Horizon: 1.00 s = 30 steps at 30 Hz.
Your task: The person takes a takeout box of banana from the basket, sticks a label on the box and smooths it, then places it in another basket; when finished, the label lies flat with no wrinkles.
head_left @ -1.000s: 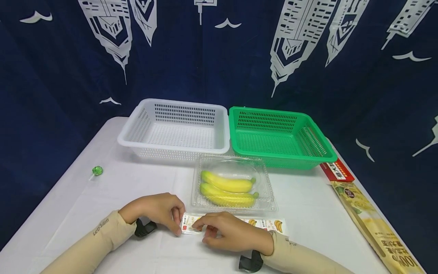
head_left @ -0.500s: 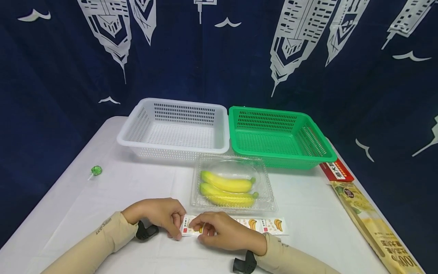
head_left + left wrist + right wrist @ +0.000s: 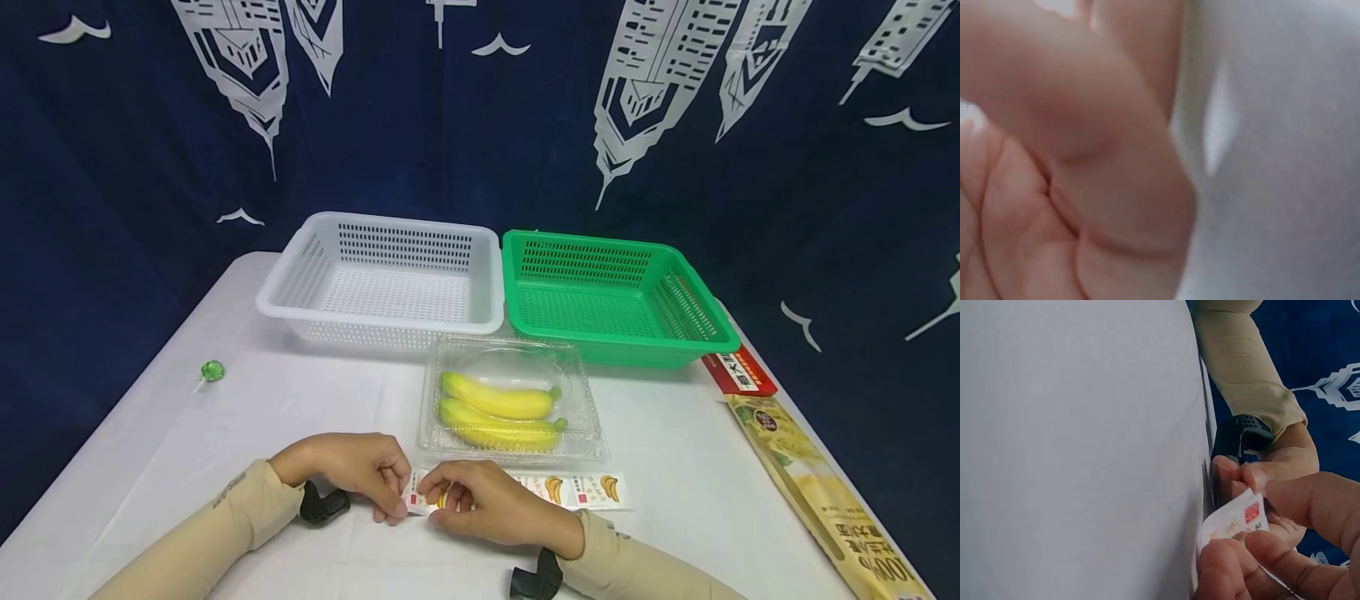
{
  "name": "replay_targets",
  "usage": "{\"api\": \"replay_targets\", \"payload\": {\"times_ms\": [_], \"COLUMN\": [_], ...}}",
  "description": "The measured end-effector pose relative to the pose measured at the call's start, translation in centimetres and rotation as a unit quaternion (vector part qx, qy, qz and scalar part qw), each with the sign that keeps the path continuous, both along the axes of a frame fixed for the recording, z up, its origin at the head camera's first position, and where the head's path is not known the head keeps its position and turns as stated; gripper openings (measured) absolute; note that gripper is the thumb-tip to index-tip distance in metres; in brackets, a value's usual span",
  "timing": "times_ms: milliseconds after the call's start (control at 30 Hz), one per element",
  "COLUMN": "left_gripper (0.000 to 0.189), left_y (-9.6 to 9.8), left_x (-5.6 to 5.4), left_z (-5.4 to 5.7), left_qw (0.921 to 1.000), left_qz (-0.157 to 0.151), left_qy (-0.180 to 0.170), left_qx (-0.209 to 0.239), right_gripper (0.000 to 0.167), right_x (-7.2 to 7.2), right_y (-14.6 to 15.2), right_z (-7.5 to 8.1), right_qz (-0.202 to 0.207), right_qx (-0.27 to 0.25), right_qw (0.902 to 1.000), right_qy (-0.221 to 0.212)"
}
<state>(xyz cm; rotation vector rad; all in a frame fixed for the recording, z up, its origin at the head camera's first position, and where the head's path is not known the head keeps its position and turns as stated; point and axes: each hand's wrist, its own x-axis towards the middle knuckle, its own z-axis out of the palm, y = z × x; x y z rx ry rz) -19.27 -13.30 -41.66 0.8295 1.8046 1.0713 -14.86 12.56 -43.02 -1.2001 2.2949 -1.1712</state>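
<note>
closer together than a second ago, the left hand point(image 3: 360, 468) pinches and the right hand point(image 3: 497, 504) half-curls over, grip unclear, a banana-print strip point(image 3: 564, 492) nearside of the clear box point(image 3: 582, 404), seemingly concentrating work at one end.

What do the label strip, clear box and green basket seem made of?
Label strip: likely paper or film, finish unclear; its end bends in the right wrist view.
Clear box: apparently glossy plastic; bananas show through and its ridges catch light.
Green basket: probably smooth molded plastic, judging by slotted walls and even color.
</note>
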Motion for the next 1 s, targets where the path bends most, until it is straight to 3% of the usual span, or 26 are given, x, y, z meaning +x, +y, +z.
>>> {"api": "replay_targets", "payload": {"times_ms": [567,1000], "left_gripper": [0.014,0.012], "left_y": [0.4,-0.1], "left_x": [0.0,-0.1], "left_z": [-0.2,0.1], "left_qw": [0.9987,0.9997], "left_qz": [-0.005,0.001], "left_qy": [-0.025,-0.022], "left_qx": [0.044,0.015], "right_gripper": [0.021,0.013], "right_x": [0.6,1.3], "right_y": [-1.2,-0.2], "right_z": [0.0,0.6], "right_qz": [-0.068,-0.089], "right_qx": [-0.008,-0.026], "right_qw": [0.9975,0.9956], "right_qy": [0.018,-0.017]}}
